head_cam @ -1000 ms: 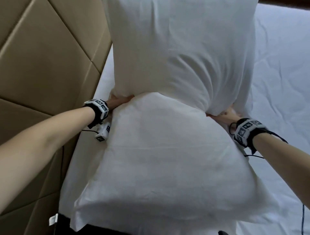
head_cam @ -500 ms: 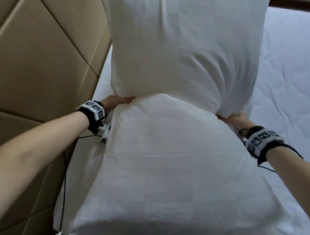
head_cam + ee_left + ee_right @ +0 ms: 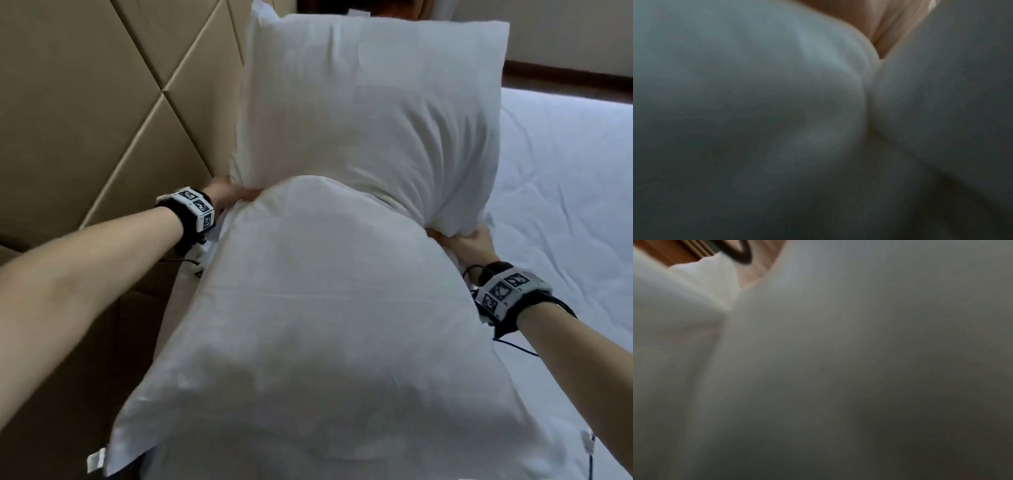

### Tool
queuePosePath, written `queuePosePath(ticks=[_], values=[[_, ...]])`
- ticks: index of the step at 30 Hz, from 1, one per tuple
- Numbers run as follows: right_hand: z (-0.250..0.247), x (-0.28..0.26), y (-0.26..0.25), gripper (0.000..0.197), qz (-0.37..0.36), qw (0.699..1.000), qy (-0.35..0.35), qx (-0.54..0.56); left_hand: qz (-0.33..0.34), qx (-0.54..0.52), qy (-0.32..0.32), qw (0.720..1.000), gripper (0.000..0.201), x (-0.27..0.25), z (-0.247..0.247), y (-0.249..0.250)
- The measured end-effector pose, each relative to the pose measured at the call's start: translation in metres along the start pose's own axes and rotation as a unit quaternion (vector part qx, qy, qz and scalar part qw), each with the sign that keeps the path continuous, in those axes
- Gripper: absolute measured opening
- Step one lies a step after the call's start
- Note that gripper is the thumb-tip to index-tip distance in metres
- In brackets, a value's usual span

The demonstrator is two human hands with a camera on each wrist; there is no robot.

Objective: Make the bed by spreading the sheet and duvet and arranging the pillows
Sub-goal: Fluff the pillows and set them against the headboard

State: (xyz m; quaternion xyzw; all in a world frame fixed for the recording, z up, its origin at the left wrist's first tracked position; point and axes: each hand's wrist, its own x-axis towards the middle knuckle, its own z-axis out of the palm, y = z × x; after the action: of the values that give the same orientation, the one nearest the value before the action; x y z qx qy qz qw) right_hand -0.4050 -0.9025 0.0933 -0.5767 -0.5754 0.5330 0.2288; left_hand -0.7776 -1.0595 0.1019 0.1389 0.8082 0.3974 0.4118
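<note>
Two white pillows lie one behind the other along the bed head. The far pillow (image 3: 370, 113) rises up beside the headboard, and the near pillow (image 3: 325, 325) bulges in front of it. My left hand (image 3: 233, 195) grips the far pillow's lower left corner, with its fingers buried in the seam between the pillows. My right hand (image 3: 471, 245) curls round the far pillow's lower right corner. In both wrist views only blurred white pillow fabric (image 3: 756, 113) (image 3: 859, 353) and a strip of skin show.
A tan padded headboard (image 3: 102, 120) runs along the left, close to my left arm. The white sheet (image 3: 565, 205) stretches out on the right, lightly creased. A dark wooden strip (image 3: 565, 73) lies beyond the bed.
My right hand has slid down and to the right along the seam, and my left hand has stayed at its corner. The far pillow's top edge has come into view.
</note>
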Motion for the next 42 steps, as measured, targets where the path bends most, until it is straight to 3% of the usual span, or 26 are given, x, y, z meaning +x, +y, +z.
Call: queuePosePath(ticks=[4, 9, 13, 16, 18, 21, 25, 27, 30, 34, 38, 40, 42], values=[[0.024, 0.012, -0.028, 0.026, -0.017, 0.999, -0.001, 0.045, 0.035, 0.015, 0.042, 0.998, 0.064, 0.008, -0.04, 0.035], [0.062, 0.039, -0.058, 0.025, -0.056, 0.996, -0.035, 0.058, 0.035, 0.046, 0.083, 0.995, 0.063, 0.019, -0.081, 0.039], [0.094, 0.064, -0.047, 0.071, -0.01, 0.998, -0.049, 0.028, 0.005, 0.168, 0.073, 0.983, 0.074, 0.03, -0.087, 0.03], [0.1, 0.065, -0.018, 0.114, 0.067, 0.994, -0.08, -0.013, -0.012, 0.189, 0.016, 0.982, 0.072, 0.022, -0.063, 0.031], [0.096, 0.064, -0.012, 0.123, 0.086, 0.99, -0.091, -0.063, 0.007, 0.203, -0.019, 0.979, 0.069, 0.017, -0.048, 0.032], [0.088, 0.057, -0.021, 0.115, 0.097, 0.988, -0.088, -0.083, 0.003, 0.227, -0.002, 0.974, 0.065, 0.02, -0.043, 0.028], [0.068, 0.044, -0.033, 0.082, 0.068, 0.962, -0.121, -0.235, -0.039, 0.233, -0.003, 0.972, 0.073, -0.034, -0.034, 0.037], [0.055, 0.029, -0.032, 0.08, 0.061, 0.954, -0.137, -0.259, -0.072, 0.208, -0.028, 0.975, 0.074, -0.063, -0.033, 0.035], [0.04, 0.001, -0.027, 0.078, 0.134, 0.953, -0.179, -0.203, -0.104, 0.2, -0.075, 0.971, 0.081, -0.094, -0.041, 0.021], [0.021, -0.048, -0.013, 0.059, 0.191, 0.948, -0.21, -0.141, -0.153, 0.218, -0.102, 0.958, 0.125, -0.122, -0.059, -0.019], [0.009, -0.096, 0.007, 0.071, 0.184, 0.952, -0.206, -0.132, -0.174, 0.142, -0.108, 0.968, 0.11, -0.16, -0.054, -0.056], [0.013, -0.12, 0.016, 0.072, 0.148, 0.958, -0.202, -0.141, -0.131, 0.07, -0.057, 0.987, 0.089, -0.17, -0.041, -0.065], [0.022, -0.136, 0.023, 0.072, 0.087, 0.975, -0.174, -0.111, -0.06, 0.05, 0.054, 0.996, 0.085, -0.175, -0.031, -0.061]])
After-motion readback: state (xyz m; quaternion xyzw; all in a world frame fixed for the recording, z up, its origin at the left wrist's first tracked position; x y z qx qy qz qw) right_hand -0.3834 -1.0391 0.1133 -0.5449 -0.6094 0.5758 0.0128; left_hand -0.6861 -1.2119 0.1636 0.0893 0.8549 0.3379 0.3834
